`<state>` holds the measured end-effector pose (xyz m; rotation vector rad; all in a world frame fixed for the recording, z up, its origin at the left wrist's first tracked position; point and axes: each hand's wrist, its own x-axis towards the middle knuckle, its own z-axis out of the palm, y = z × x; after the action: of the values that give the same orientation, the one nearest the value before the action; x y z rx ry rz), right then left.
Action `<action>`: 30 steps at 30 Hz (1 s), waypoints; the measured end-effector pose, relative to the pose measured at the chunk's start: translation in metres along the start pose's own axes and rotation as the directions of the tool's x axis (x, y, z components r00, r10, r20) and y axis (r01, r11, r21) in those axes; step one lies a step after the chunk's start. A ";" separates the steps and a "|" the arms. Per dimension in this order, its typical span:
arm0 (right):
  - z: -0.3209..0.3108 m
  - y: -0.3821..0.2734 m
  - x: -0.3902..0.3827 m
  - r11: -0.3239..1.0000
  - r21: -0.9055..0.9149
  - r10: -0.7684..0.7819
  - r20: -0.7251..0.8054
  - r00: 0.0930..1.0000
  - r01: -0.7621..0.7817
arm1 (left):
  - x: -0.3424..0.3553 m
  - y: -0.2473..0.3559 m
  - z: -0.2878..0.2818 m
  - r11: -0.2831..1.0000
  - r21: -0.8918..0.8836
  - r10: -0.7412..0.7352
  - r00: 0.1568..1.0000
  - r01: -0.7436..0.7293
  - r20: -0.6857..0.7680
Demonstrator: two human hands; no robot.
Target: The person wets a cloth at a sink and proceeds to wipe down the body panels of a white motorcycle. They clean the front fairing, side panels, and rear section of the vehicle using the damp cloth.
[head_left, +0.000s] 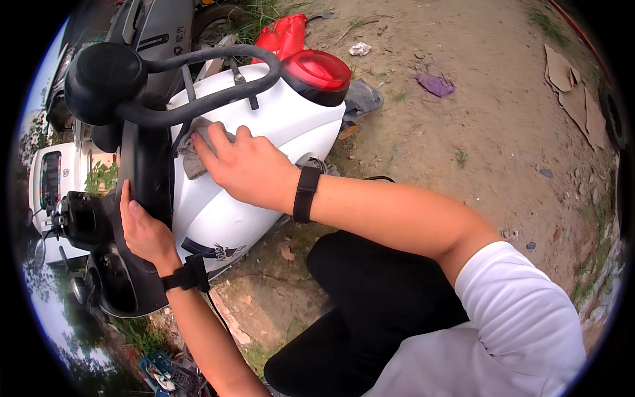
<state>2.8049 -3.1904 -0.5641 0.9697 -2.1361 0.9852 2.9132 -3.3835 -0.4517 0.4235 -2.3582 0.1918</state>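
Note:
A white scooter [228,213] stands before me, its rear end toward the upper right. My right hand [253,169] presses a crumpled grey cloth [193,167] onto the white side panel, just below the seat and the black grab rail [218,102]. The fingers are bent over the cloth and hide part of it. My left hand [147,231] rests against the edge of the black seat [149,169], fingers stretched out and holding nothing. Both wrists wear black straps.
A round black backrest [104,81] and red tail light [319,71] are on the scooter's rear. A red bag [283,36] lies behind it. Purple scrap [435,85] and flattened cardboard [577,99] lie on the dirt ground. A white vehicle [56,173] stands at far left.

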 end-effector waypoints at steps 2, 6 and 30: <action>0.006 -0.001 0.006 0.995 -0.065 0.082 0.010 0.997 -0.081 | -0.001 -0.002 0.001 1.000 -0.007 0.005 1.000 -0.005 -0.003; 0.005 0.002 0.006 0.962 -0.110 0.260 0.075 0.963 -0.251 | -0.002 0.000 -0.003 1.000 0.003 0.002 1.000 -0.002 -0.004; -0.006 -0.009 0.009 0.986 0.102 0.123 0.062 0.991 -0.128 | -0.001 0.000 -0.001 0.996 0.076 0.044 0.997 -0.040 -0.062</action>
<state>2.8079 -3.1925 -0.5506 0.9315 -2.2331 1.1555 2.9144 -3.3835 -0.4515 0.3980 -2.3044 0.3095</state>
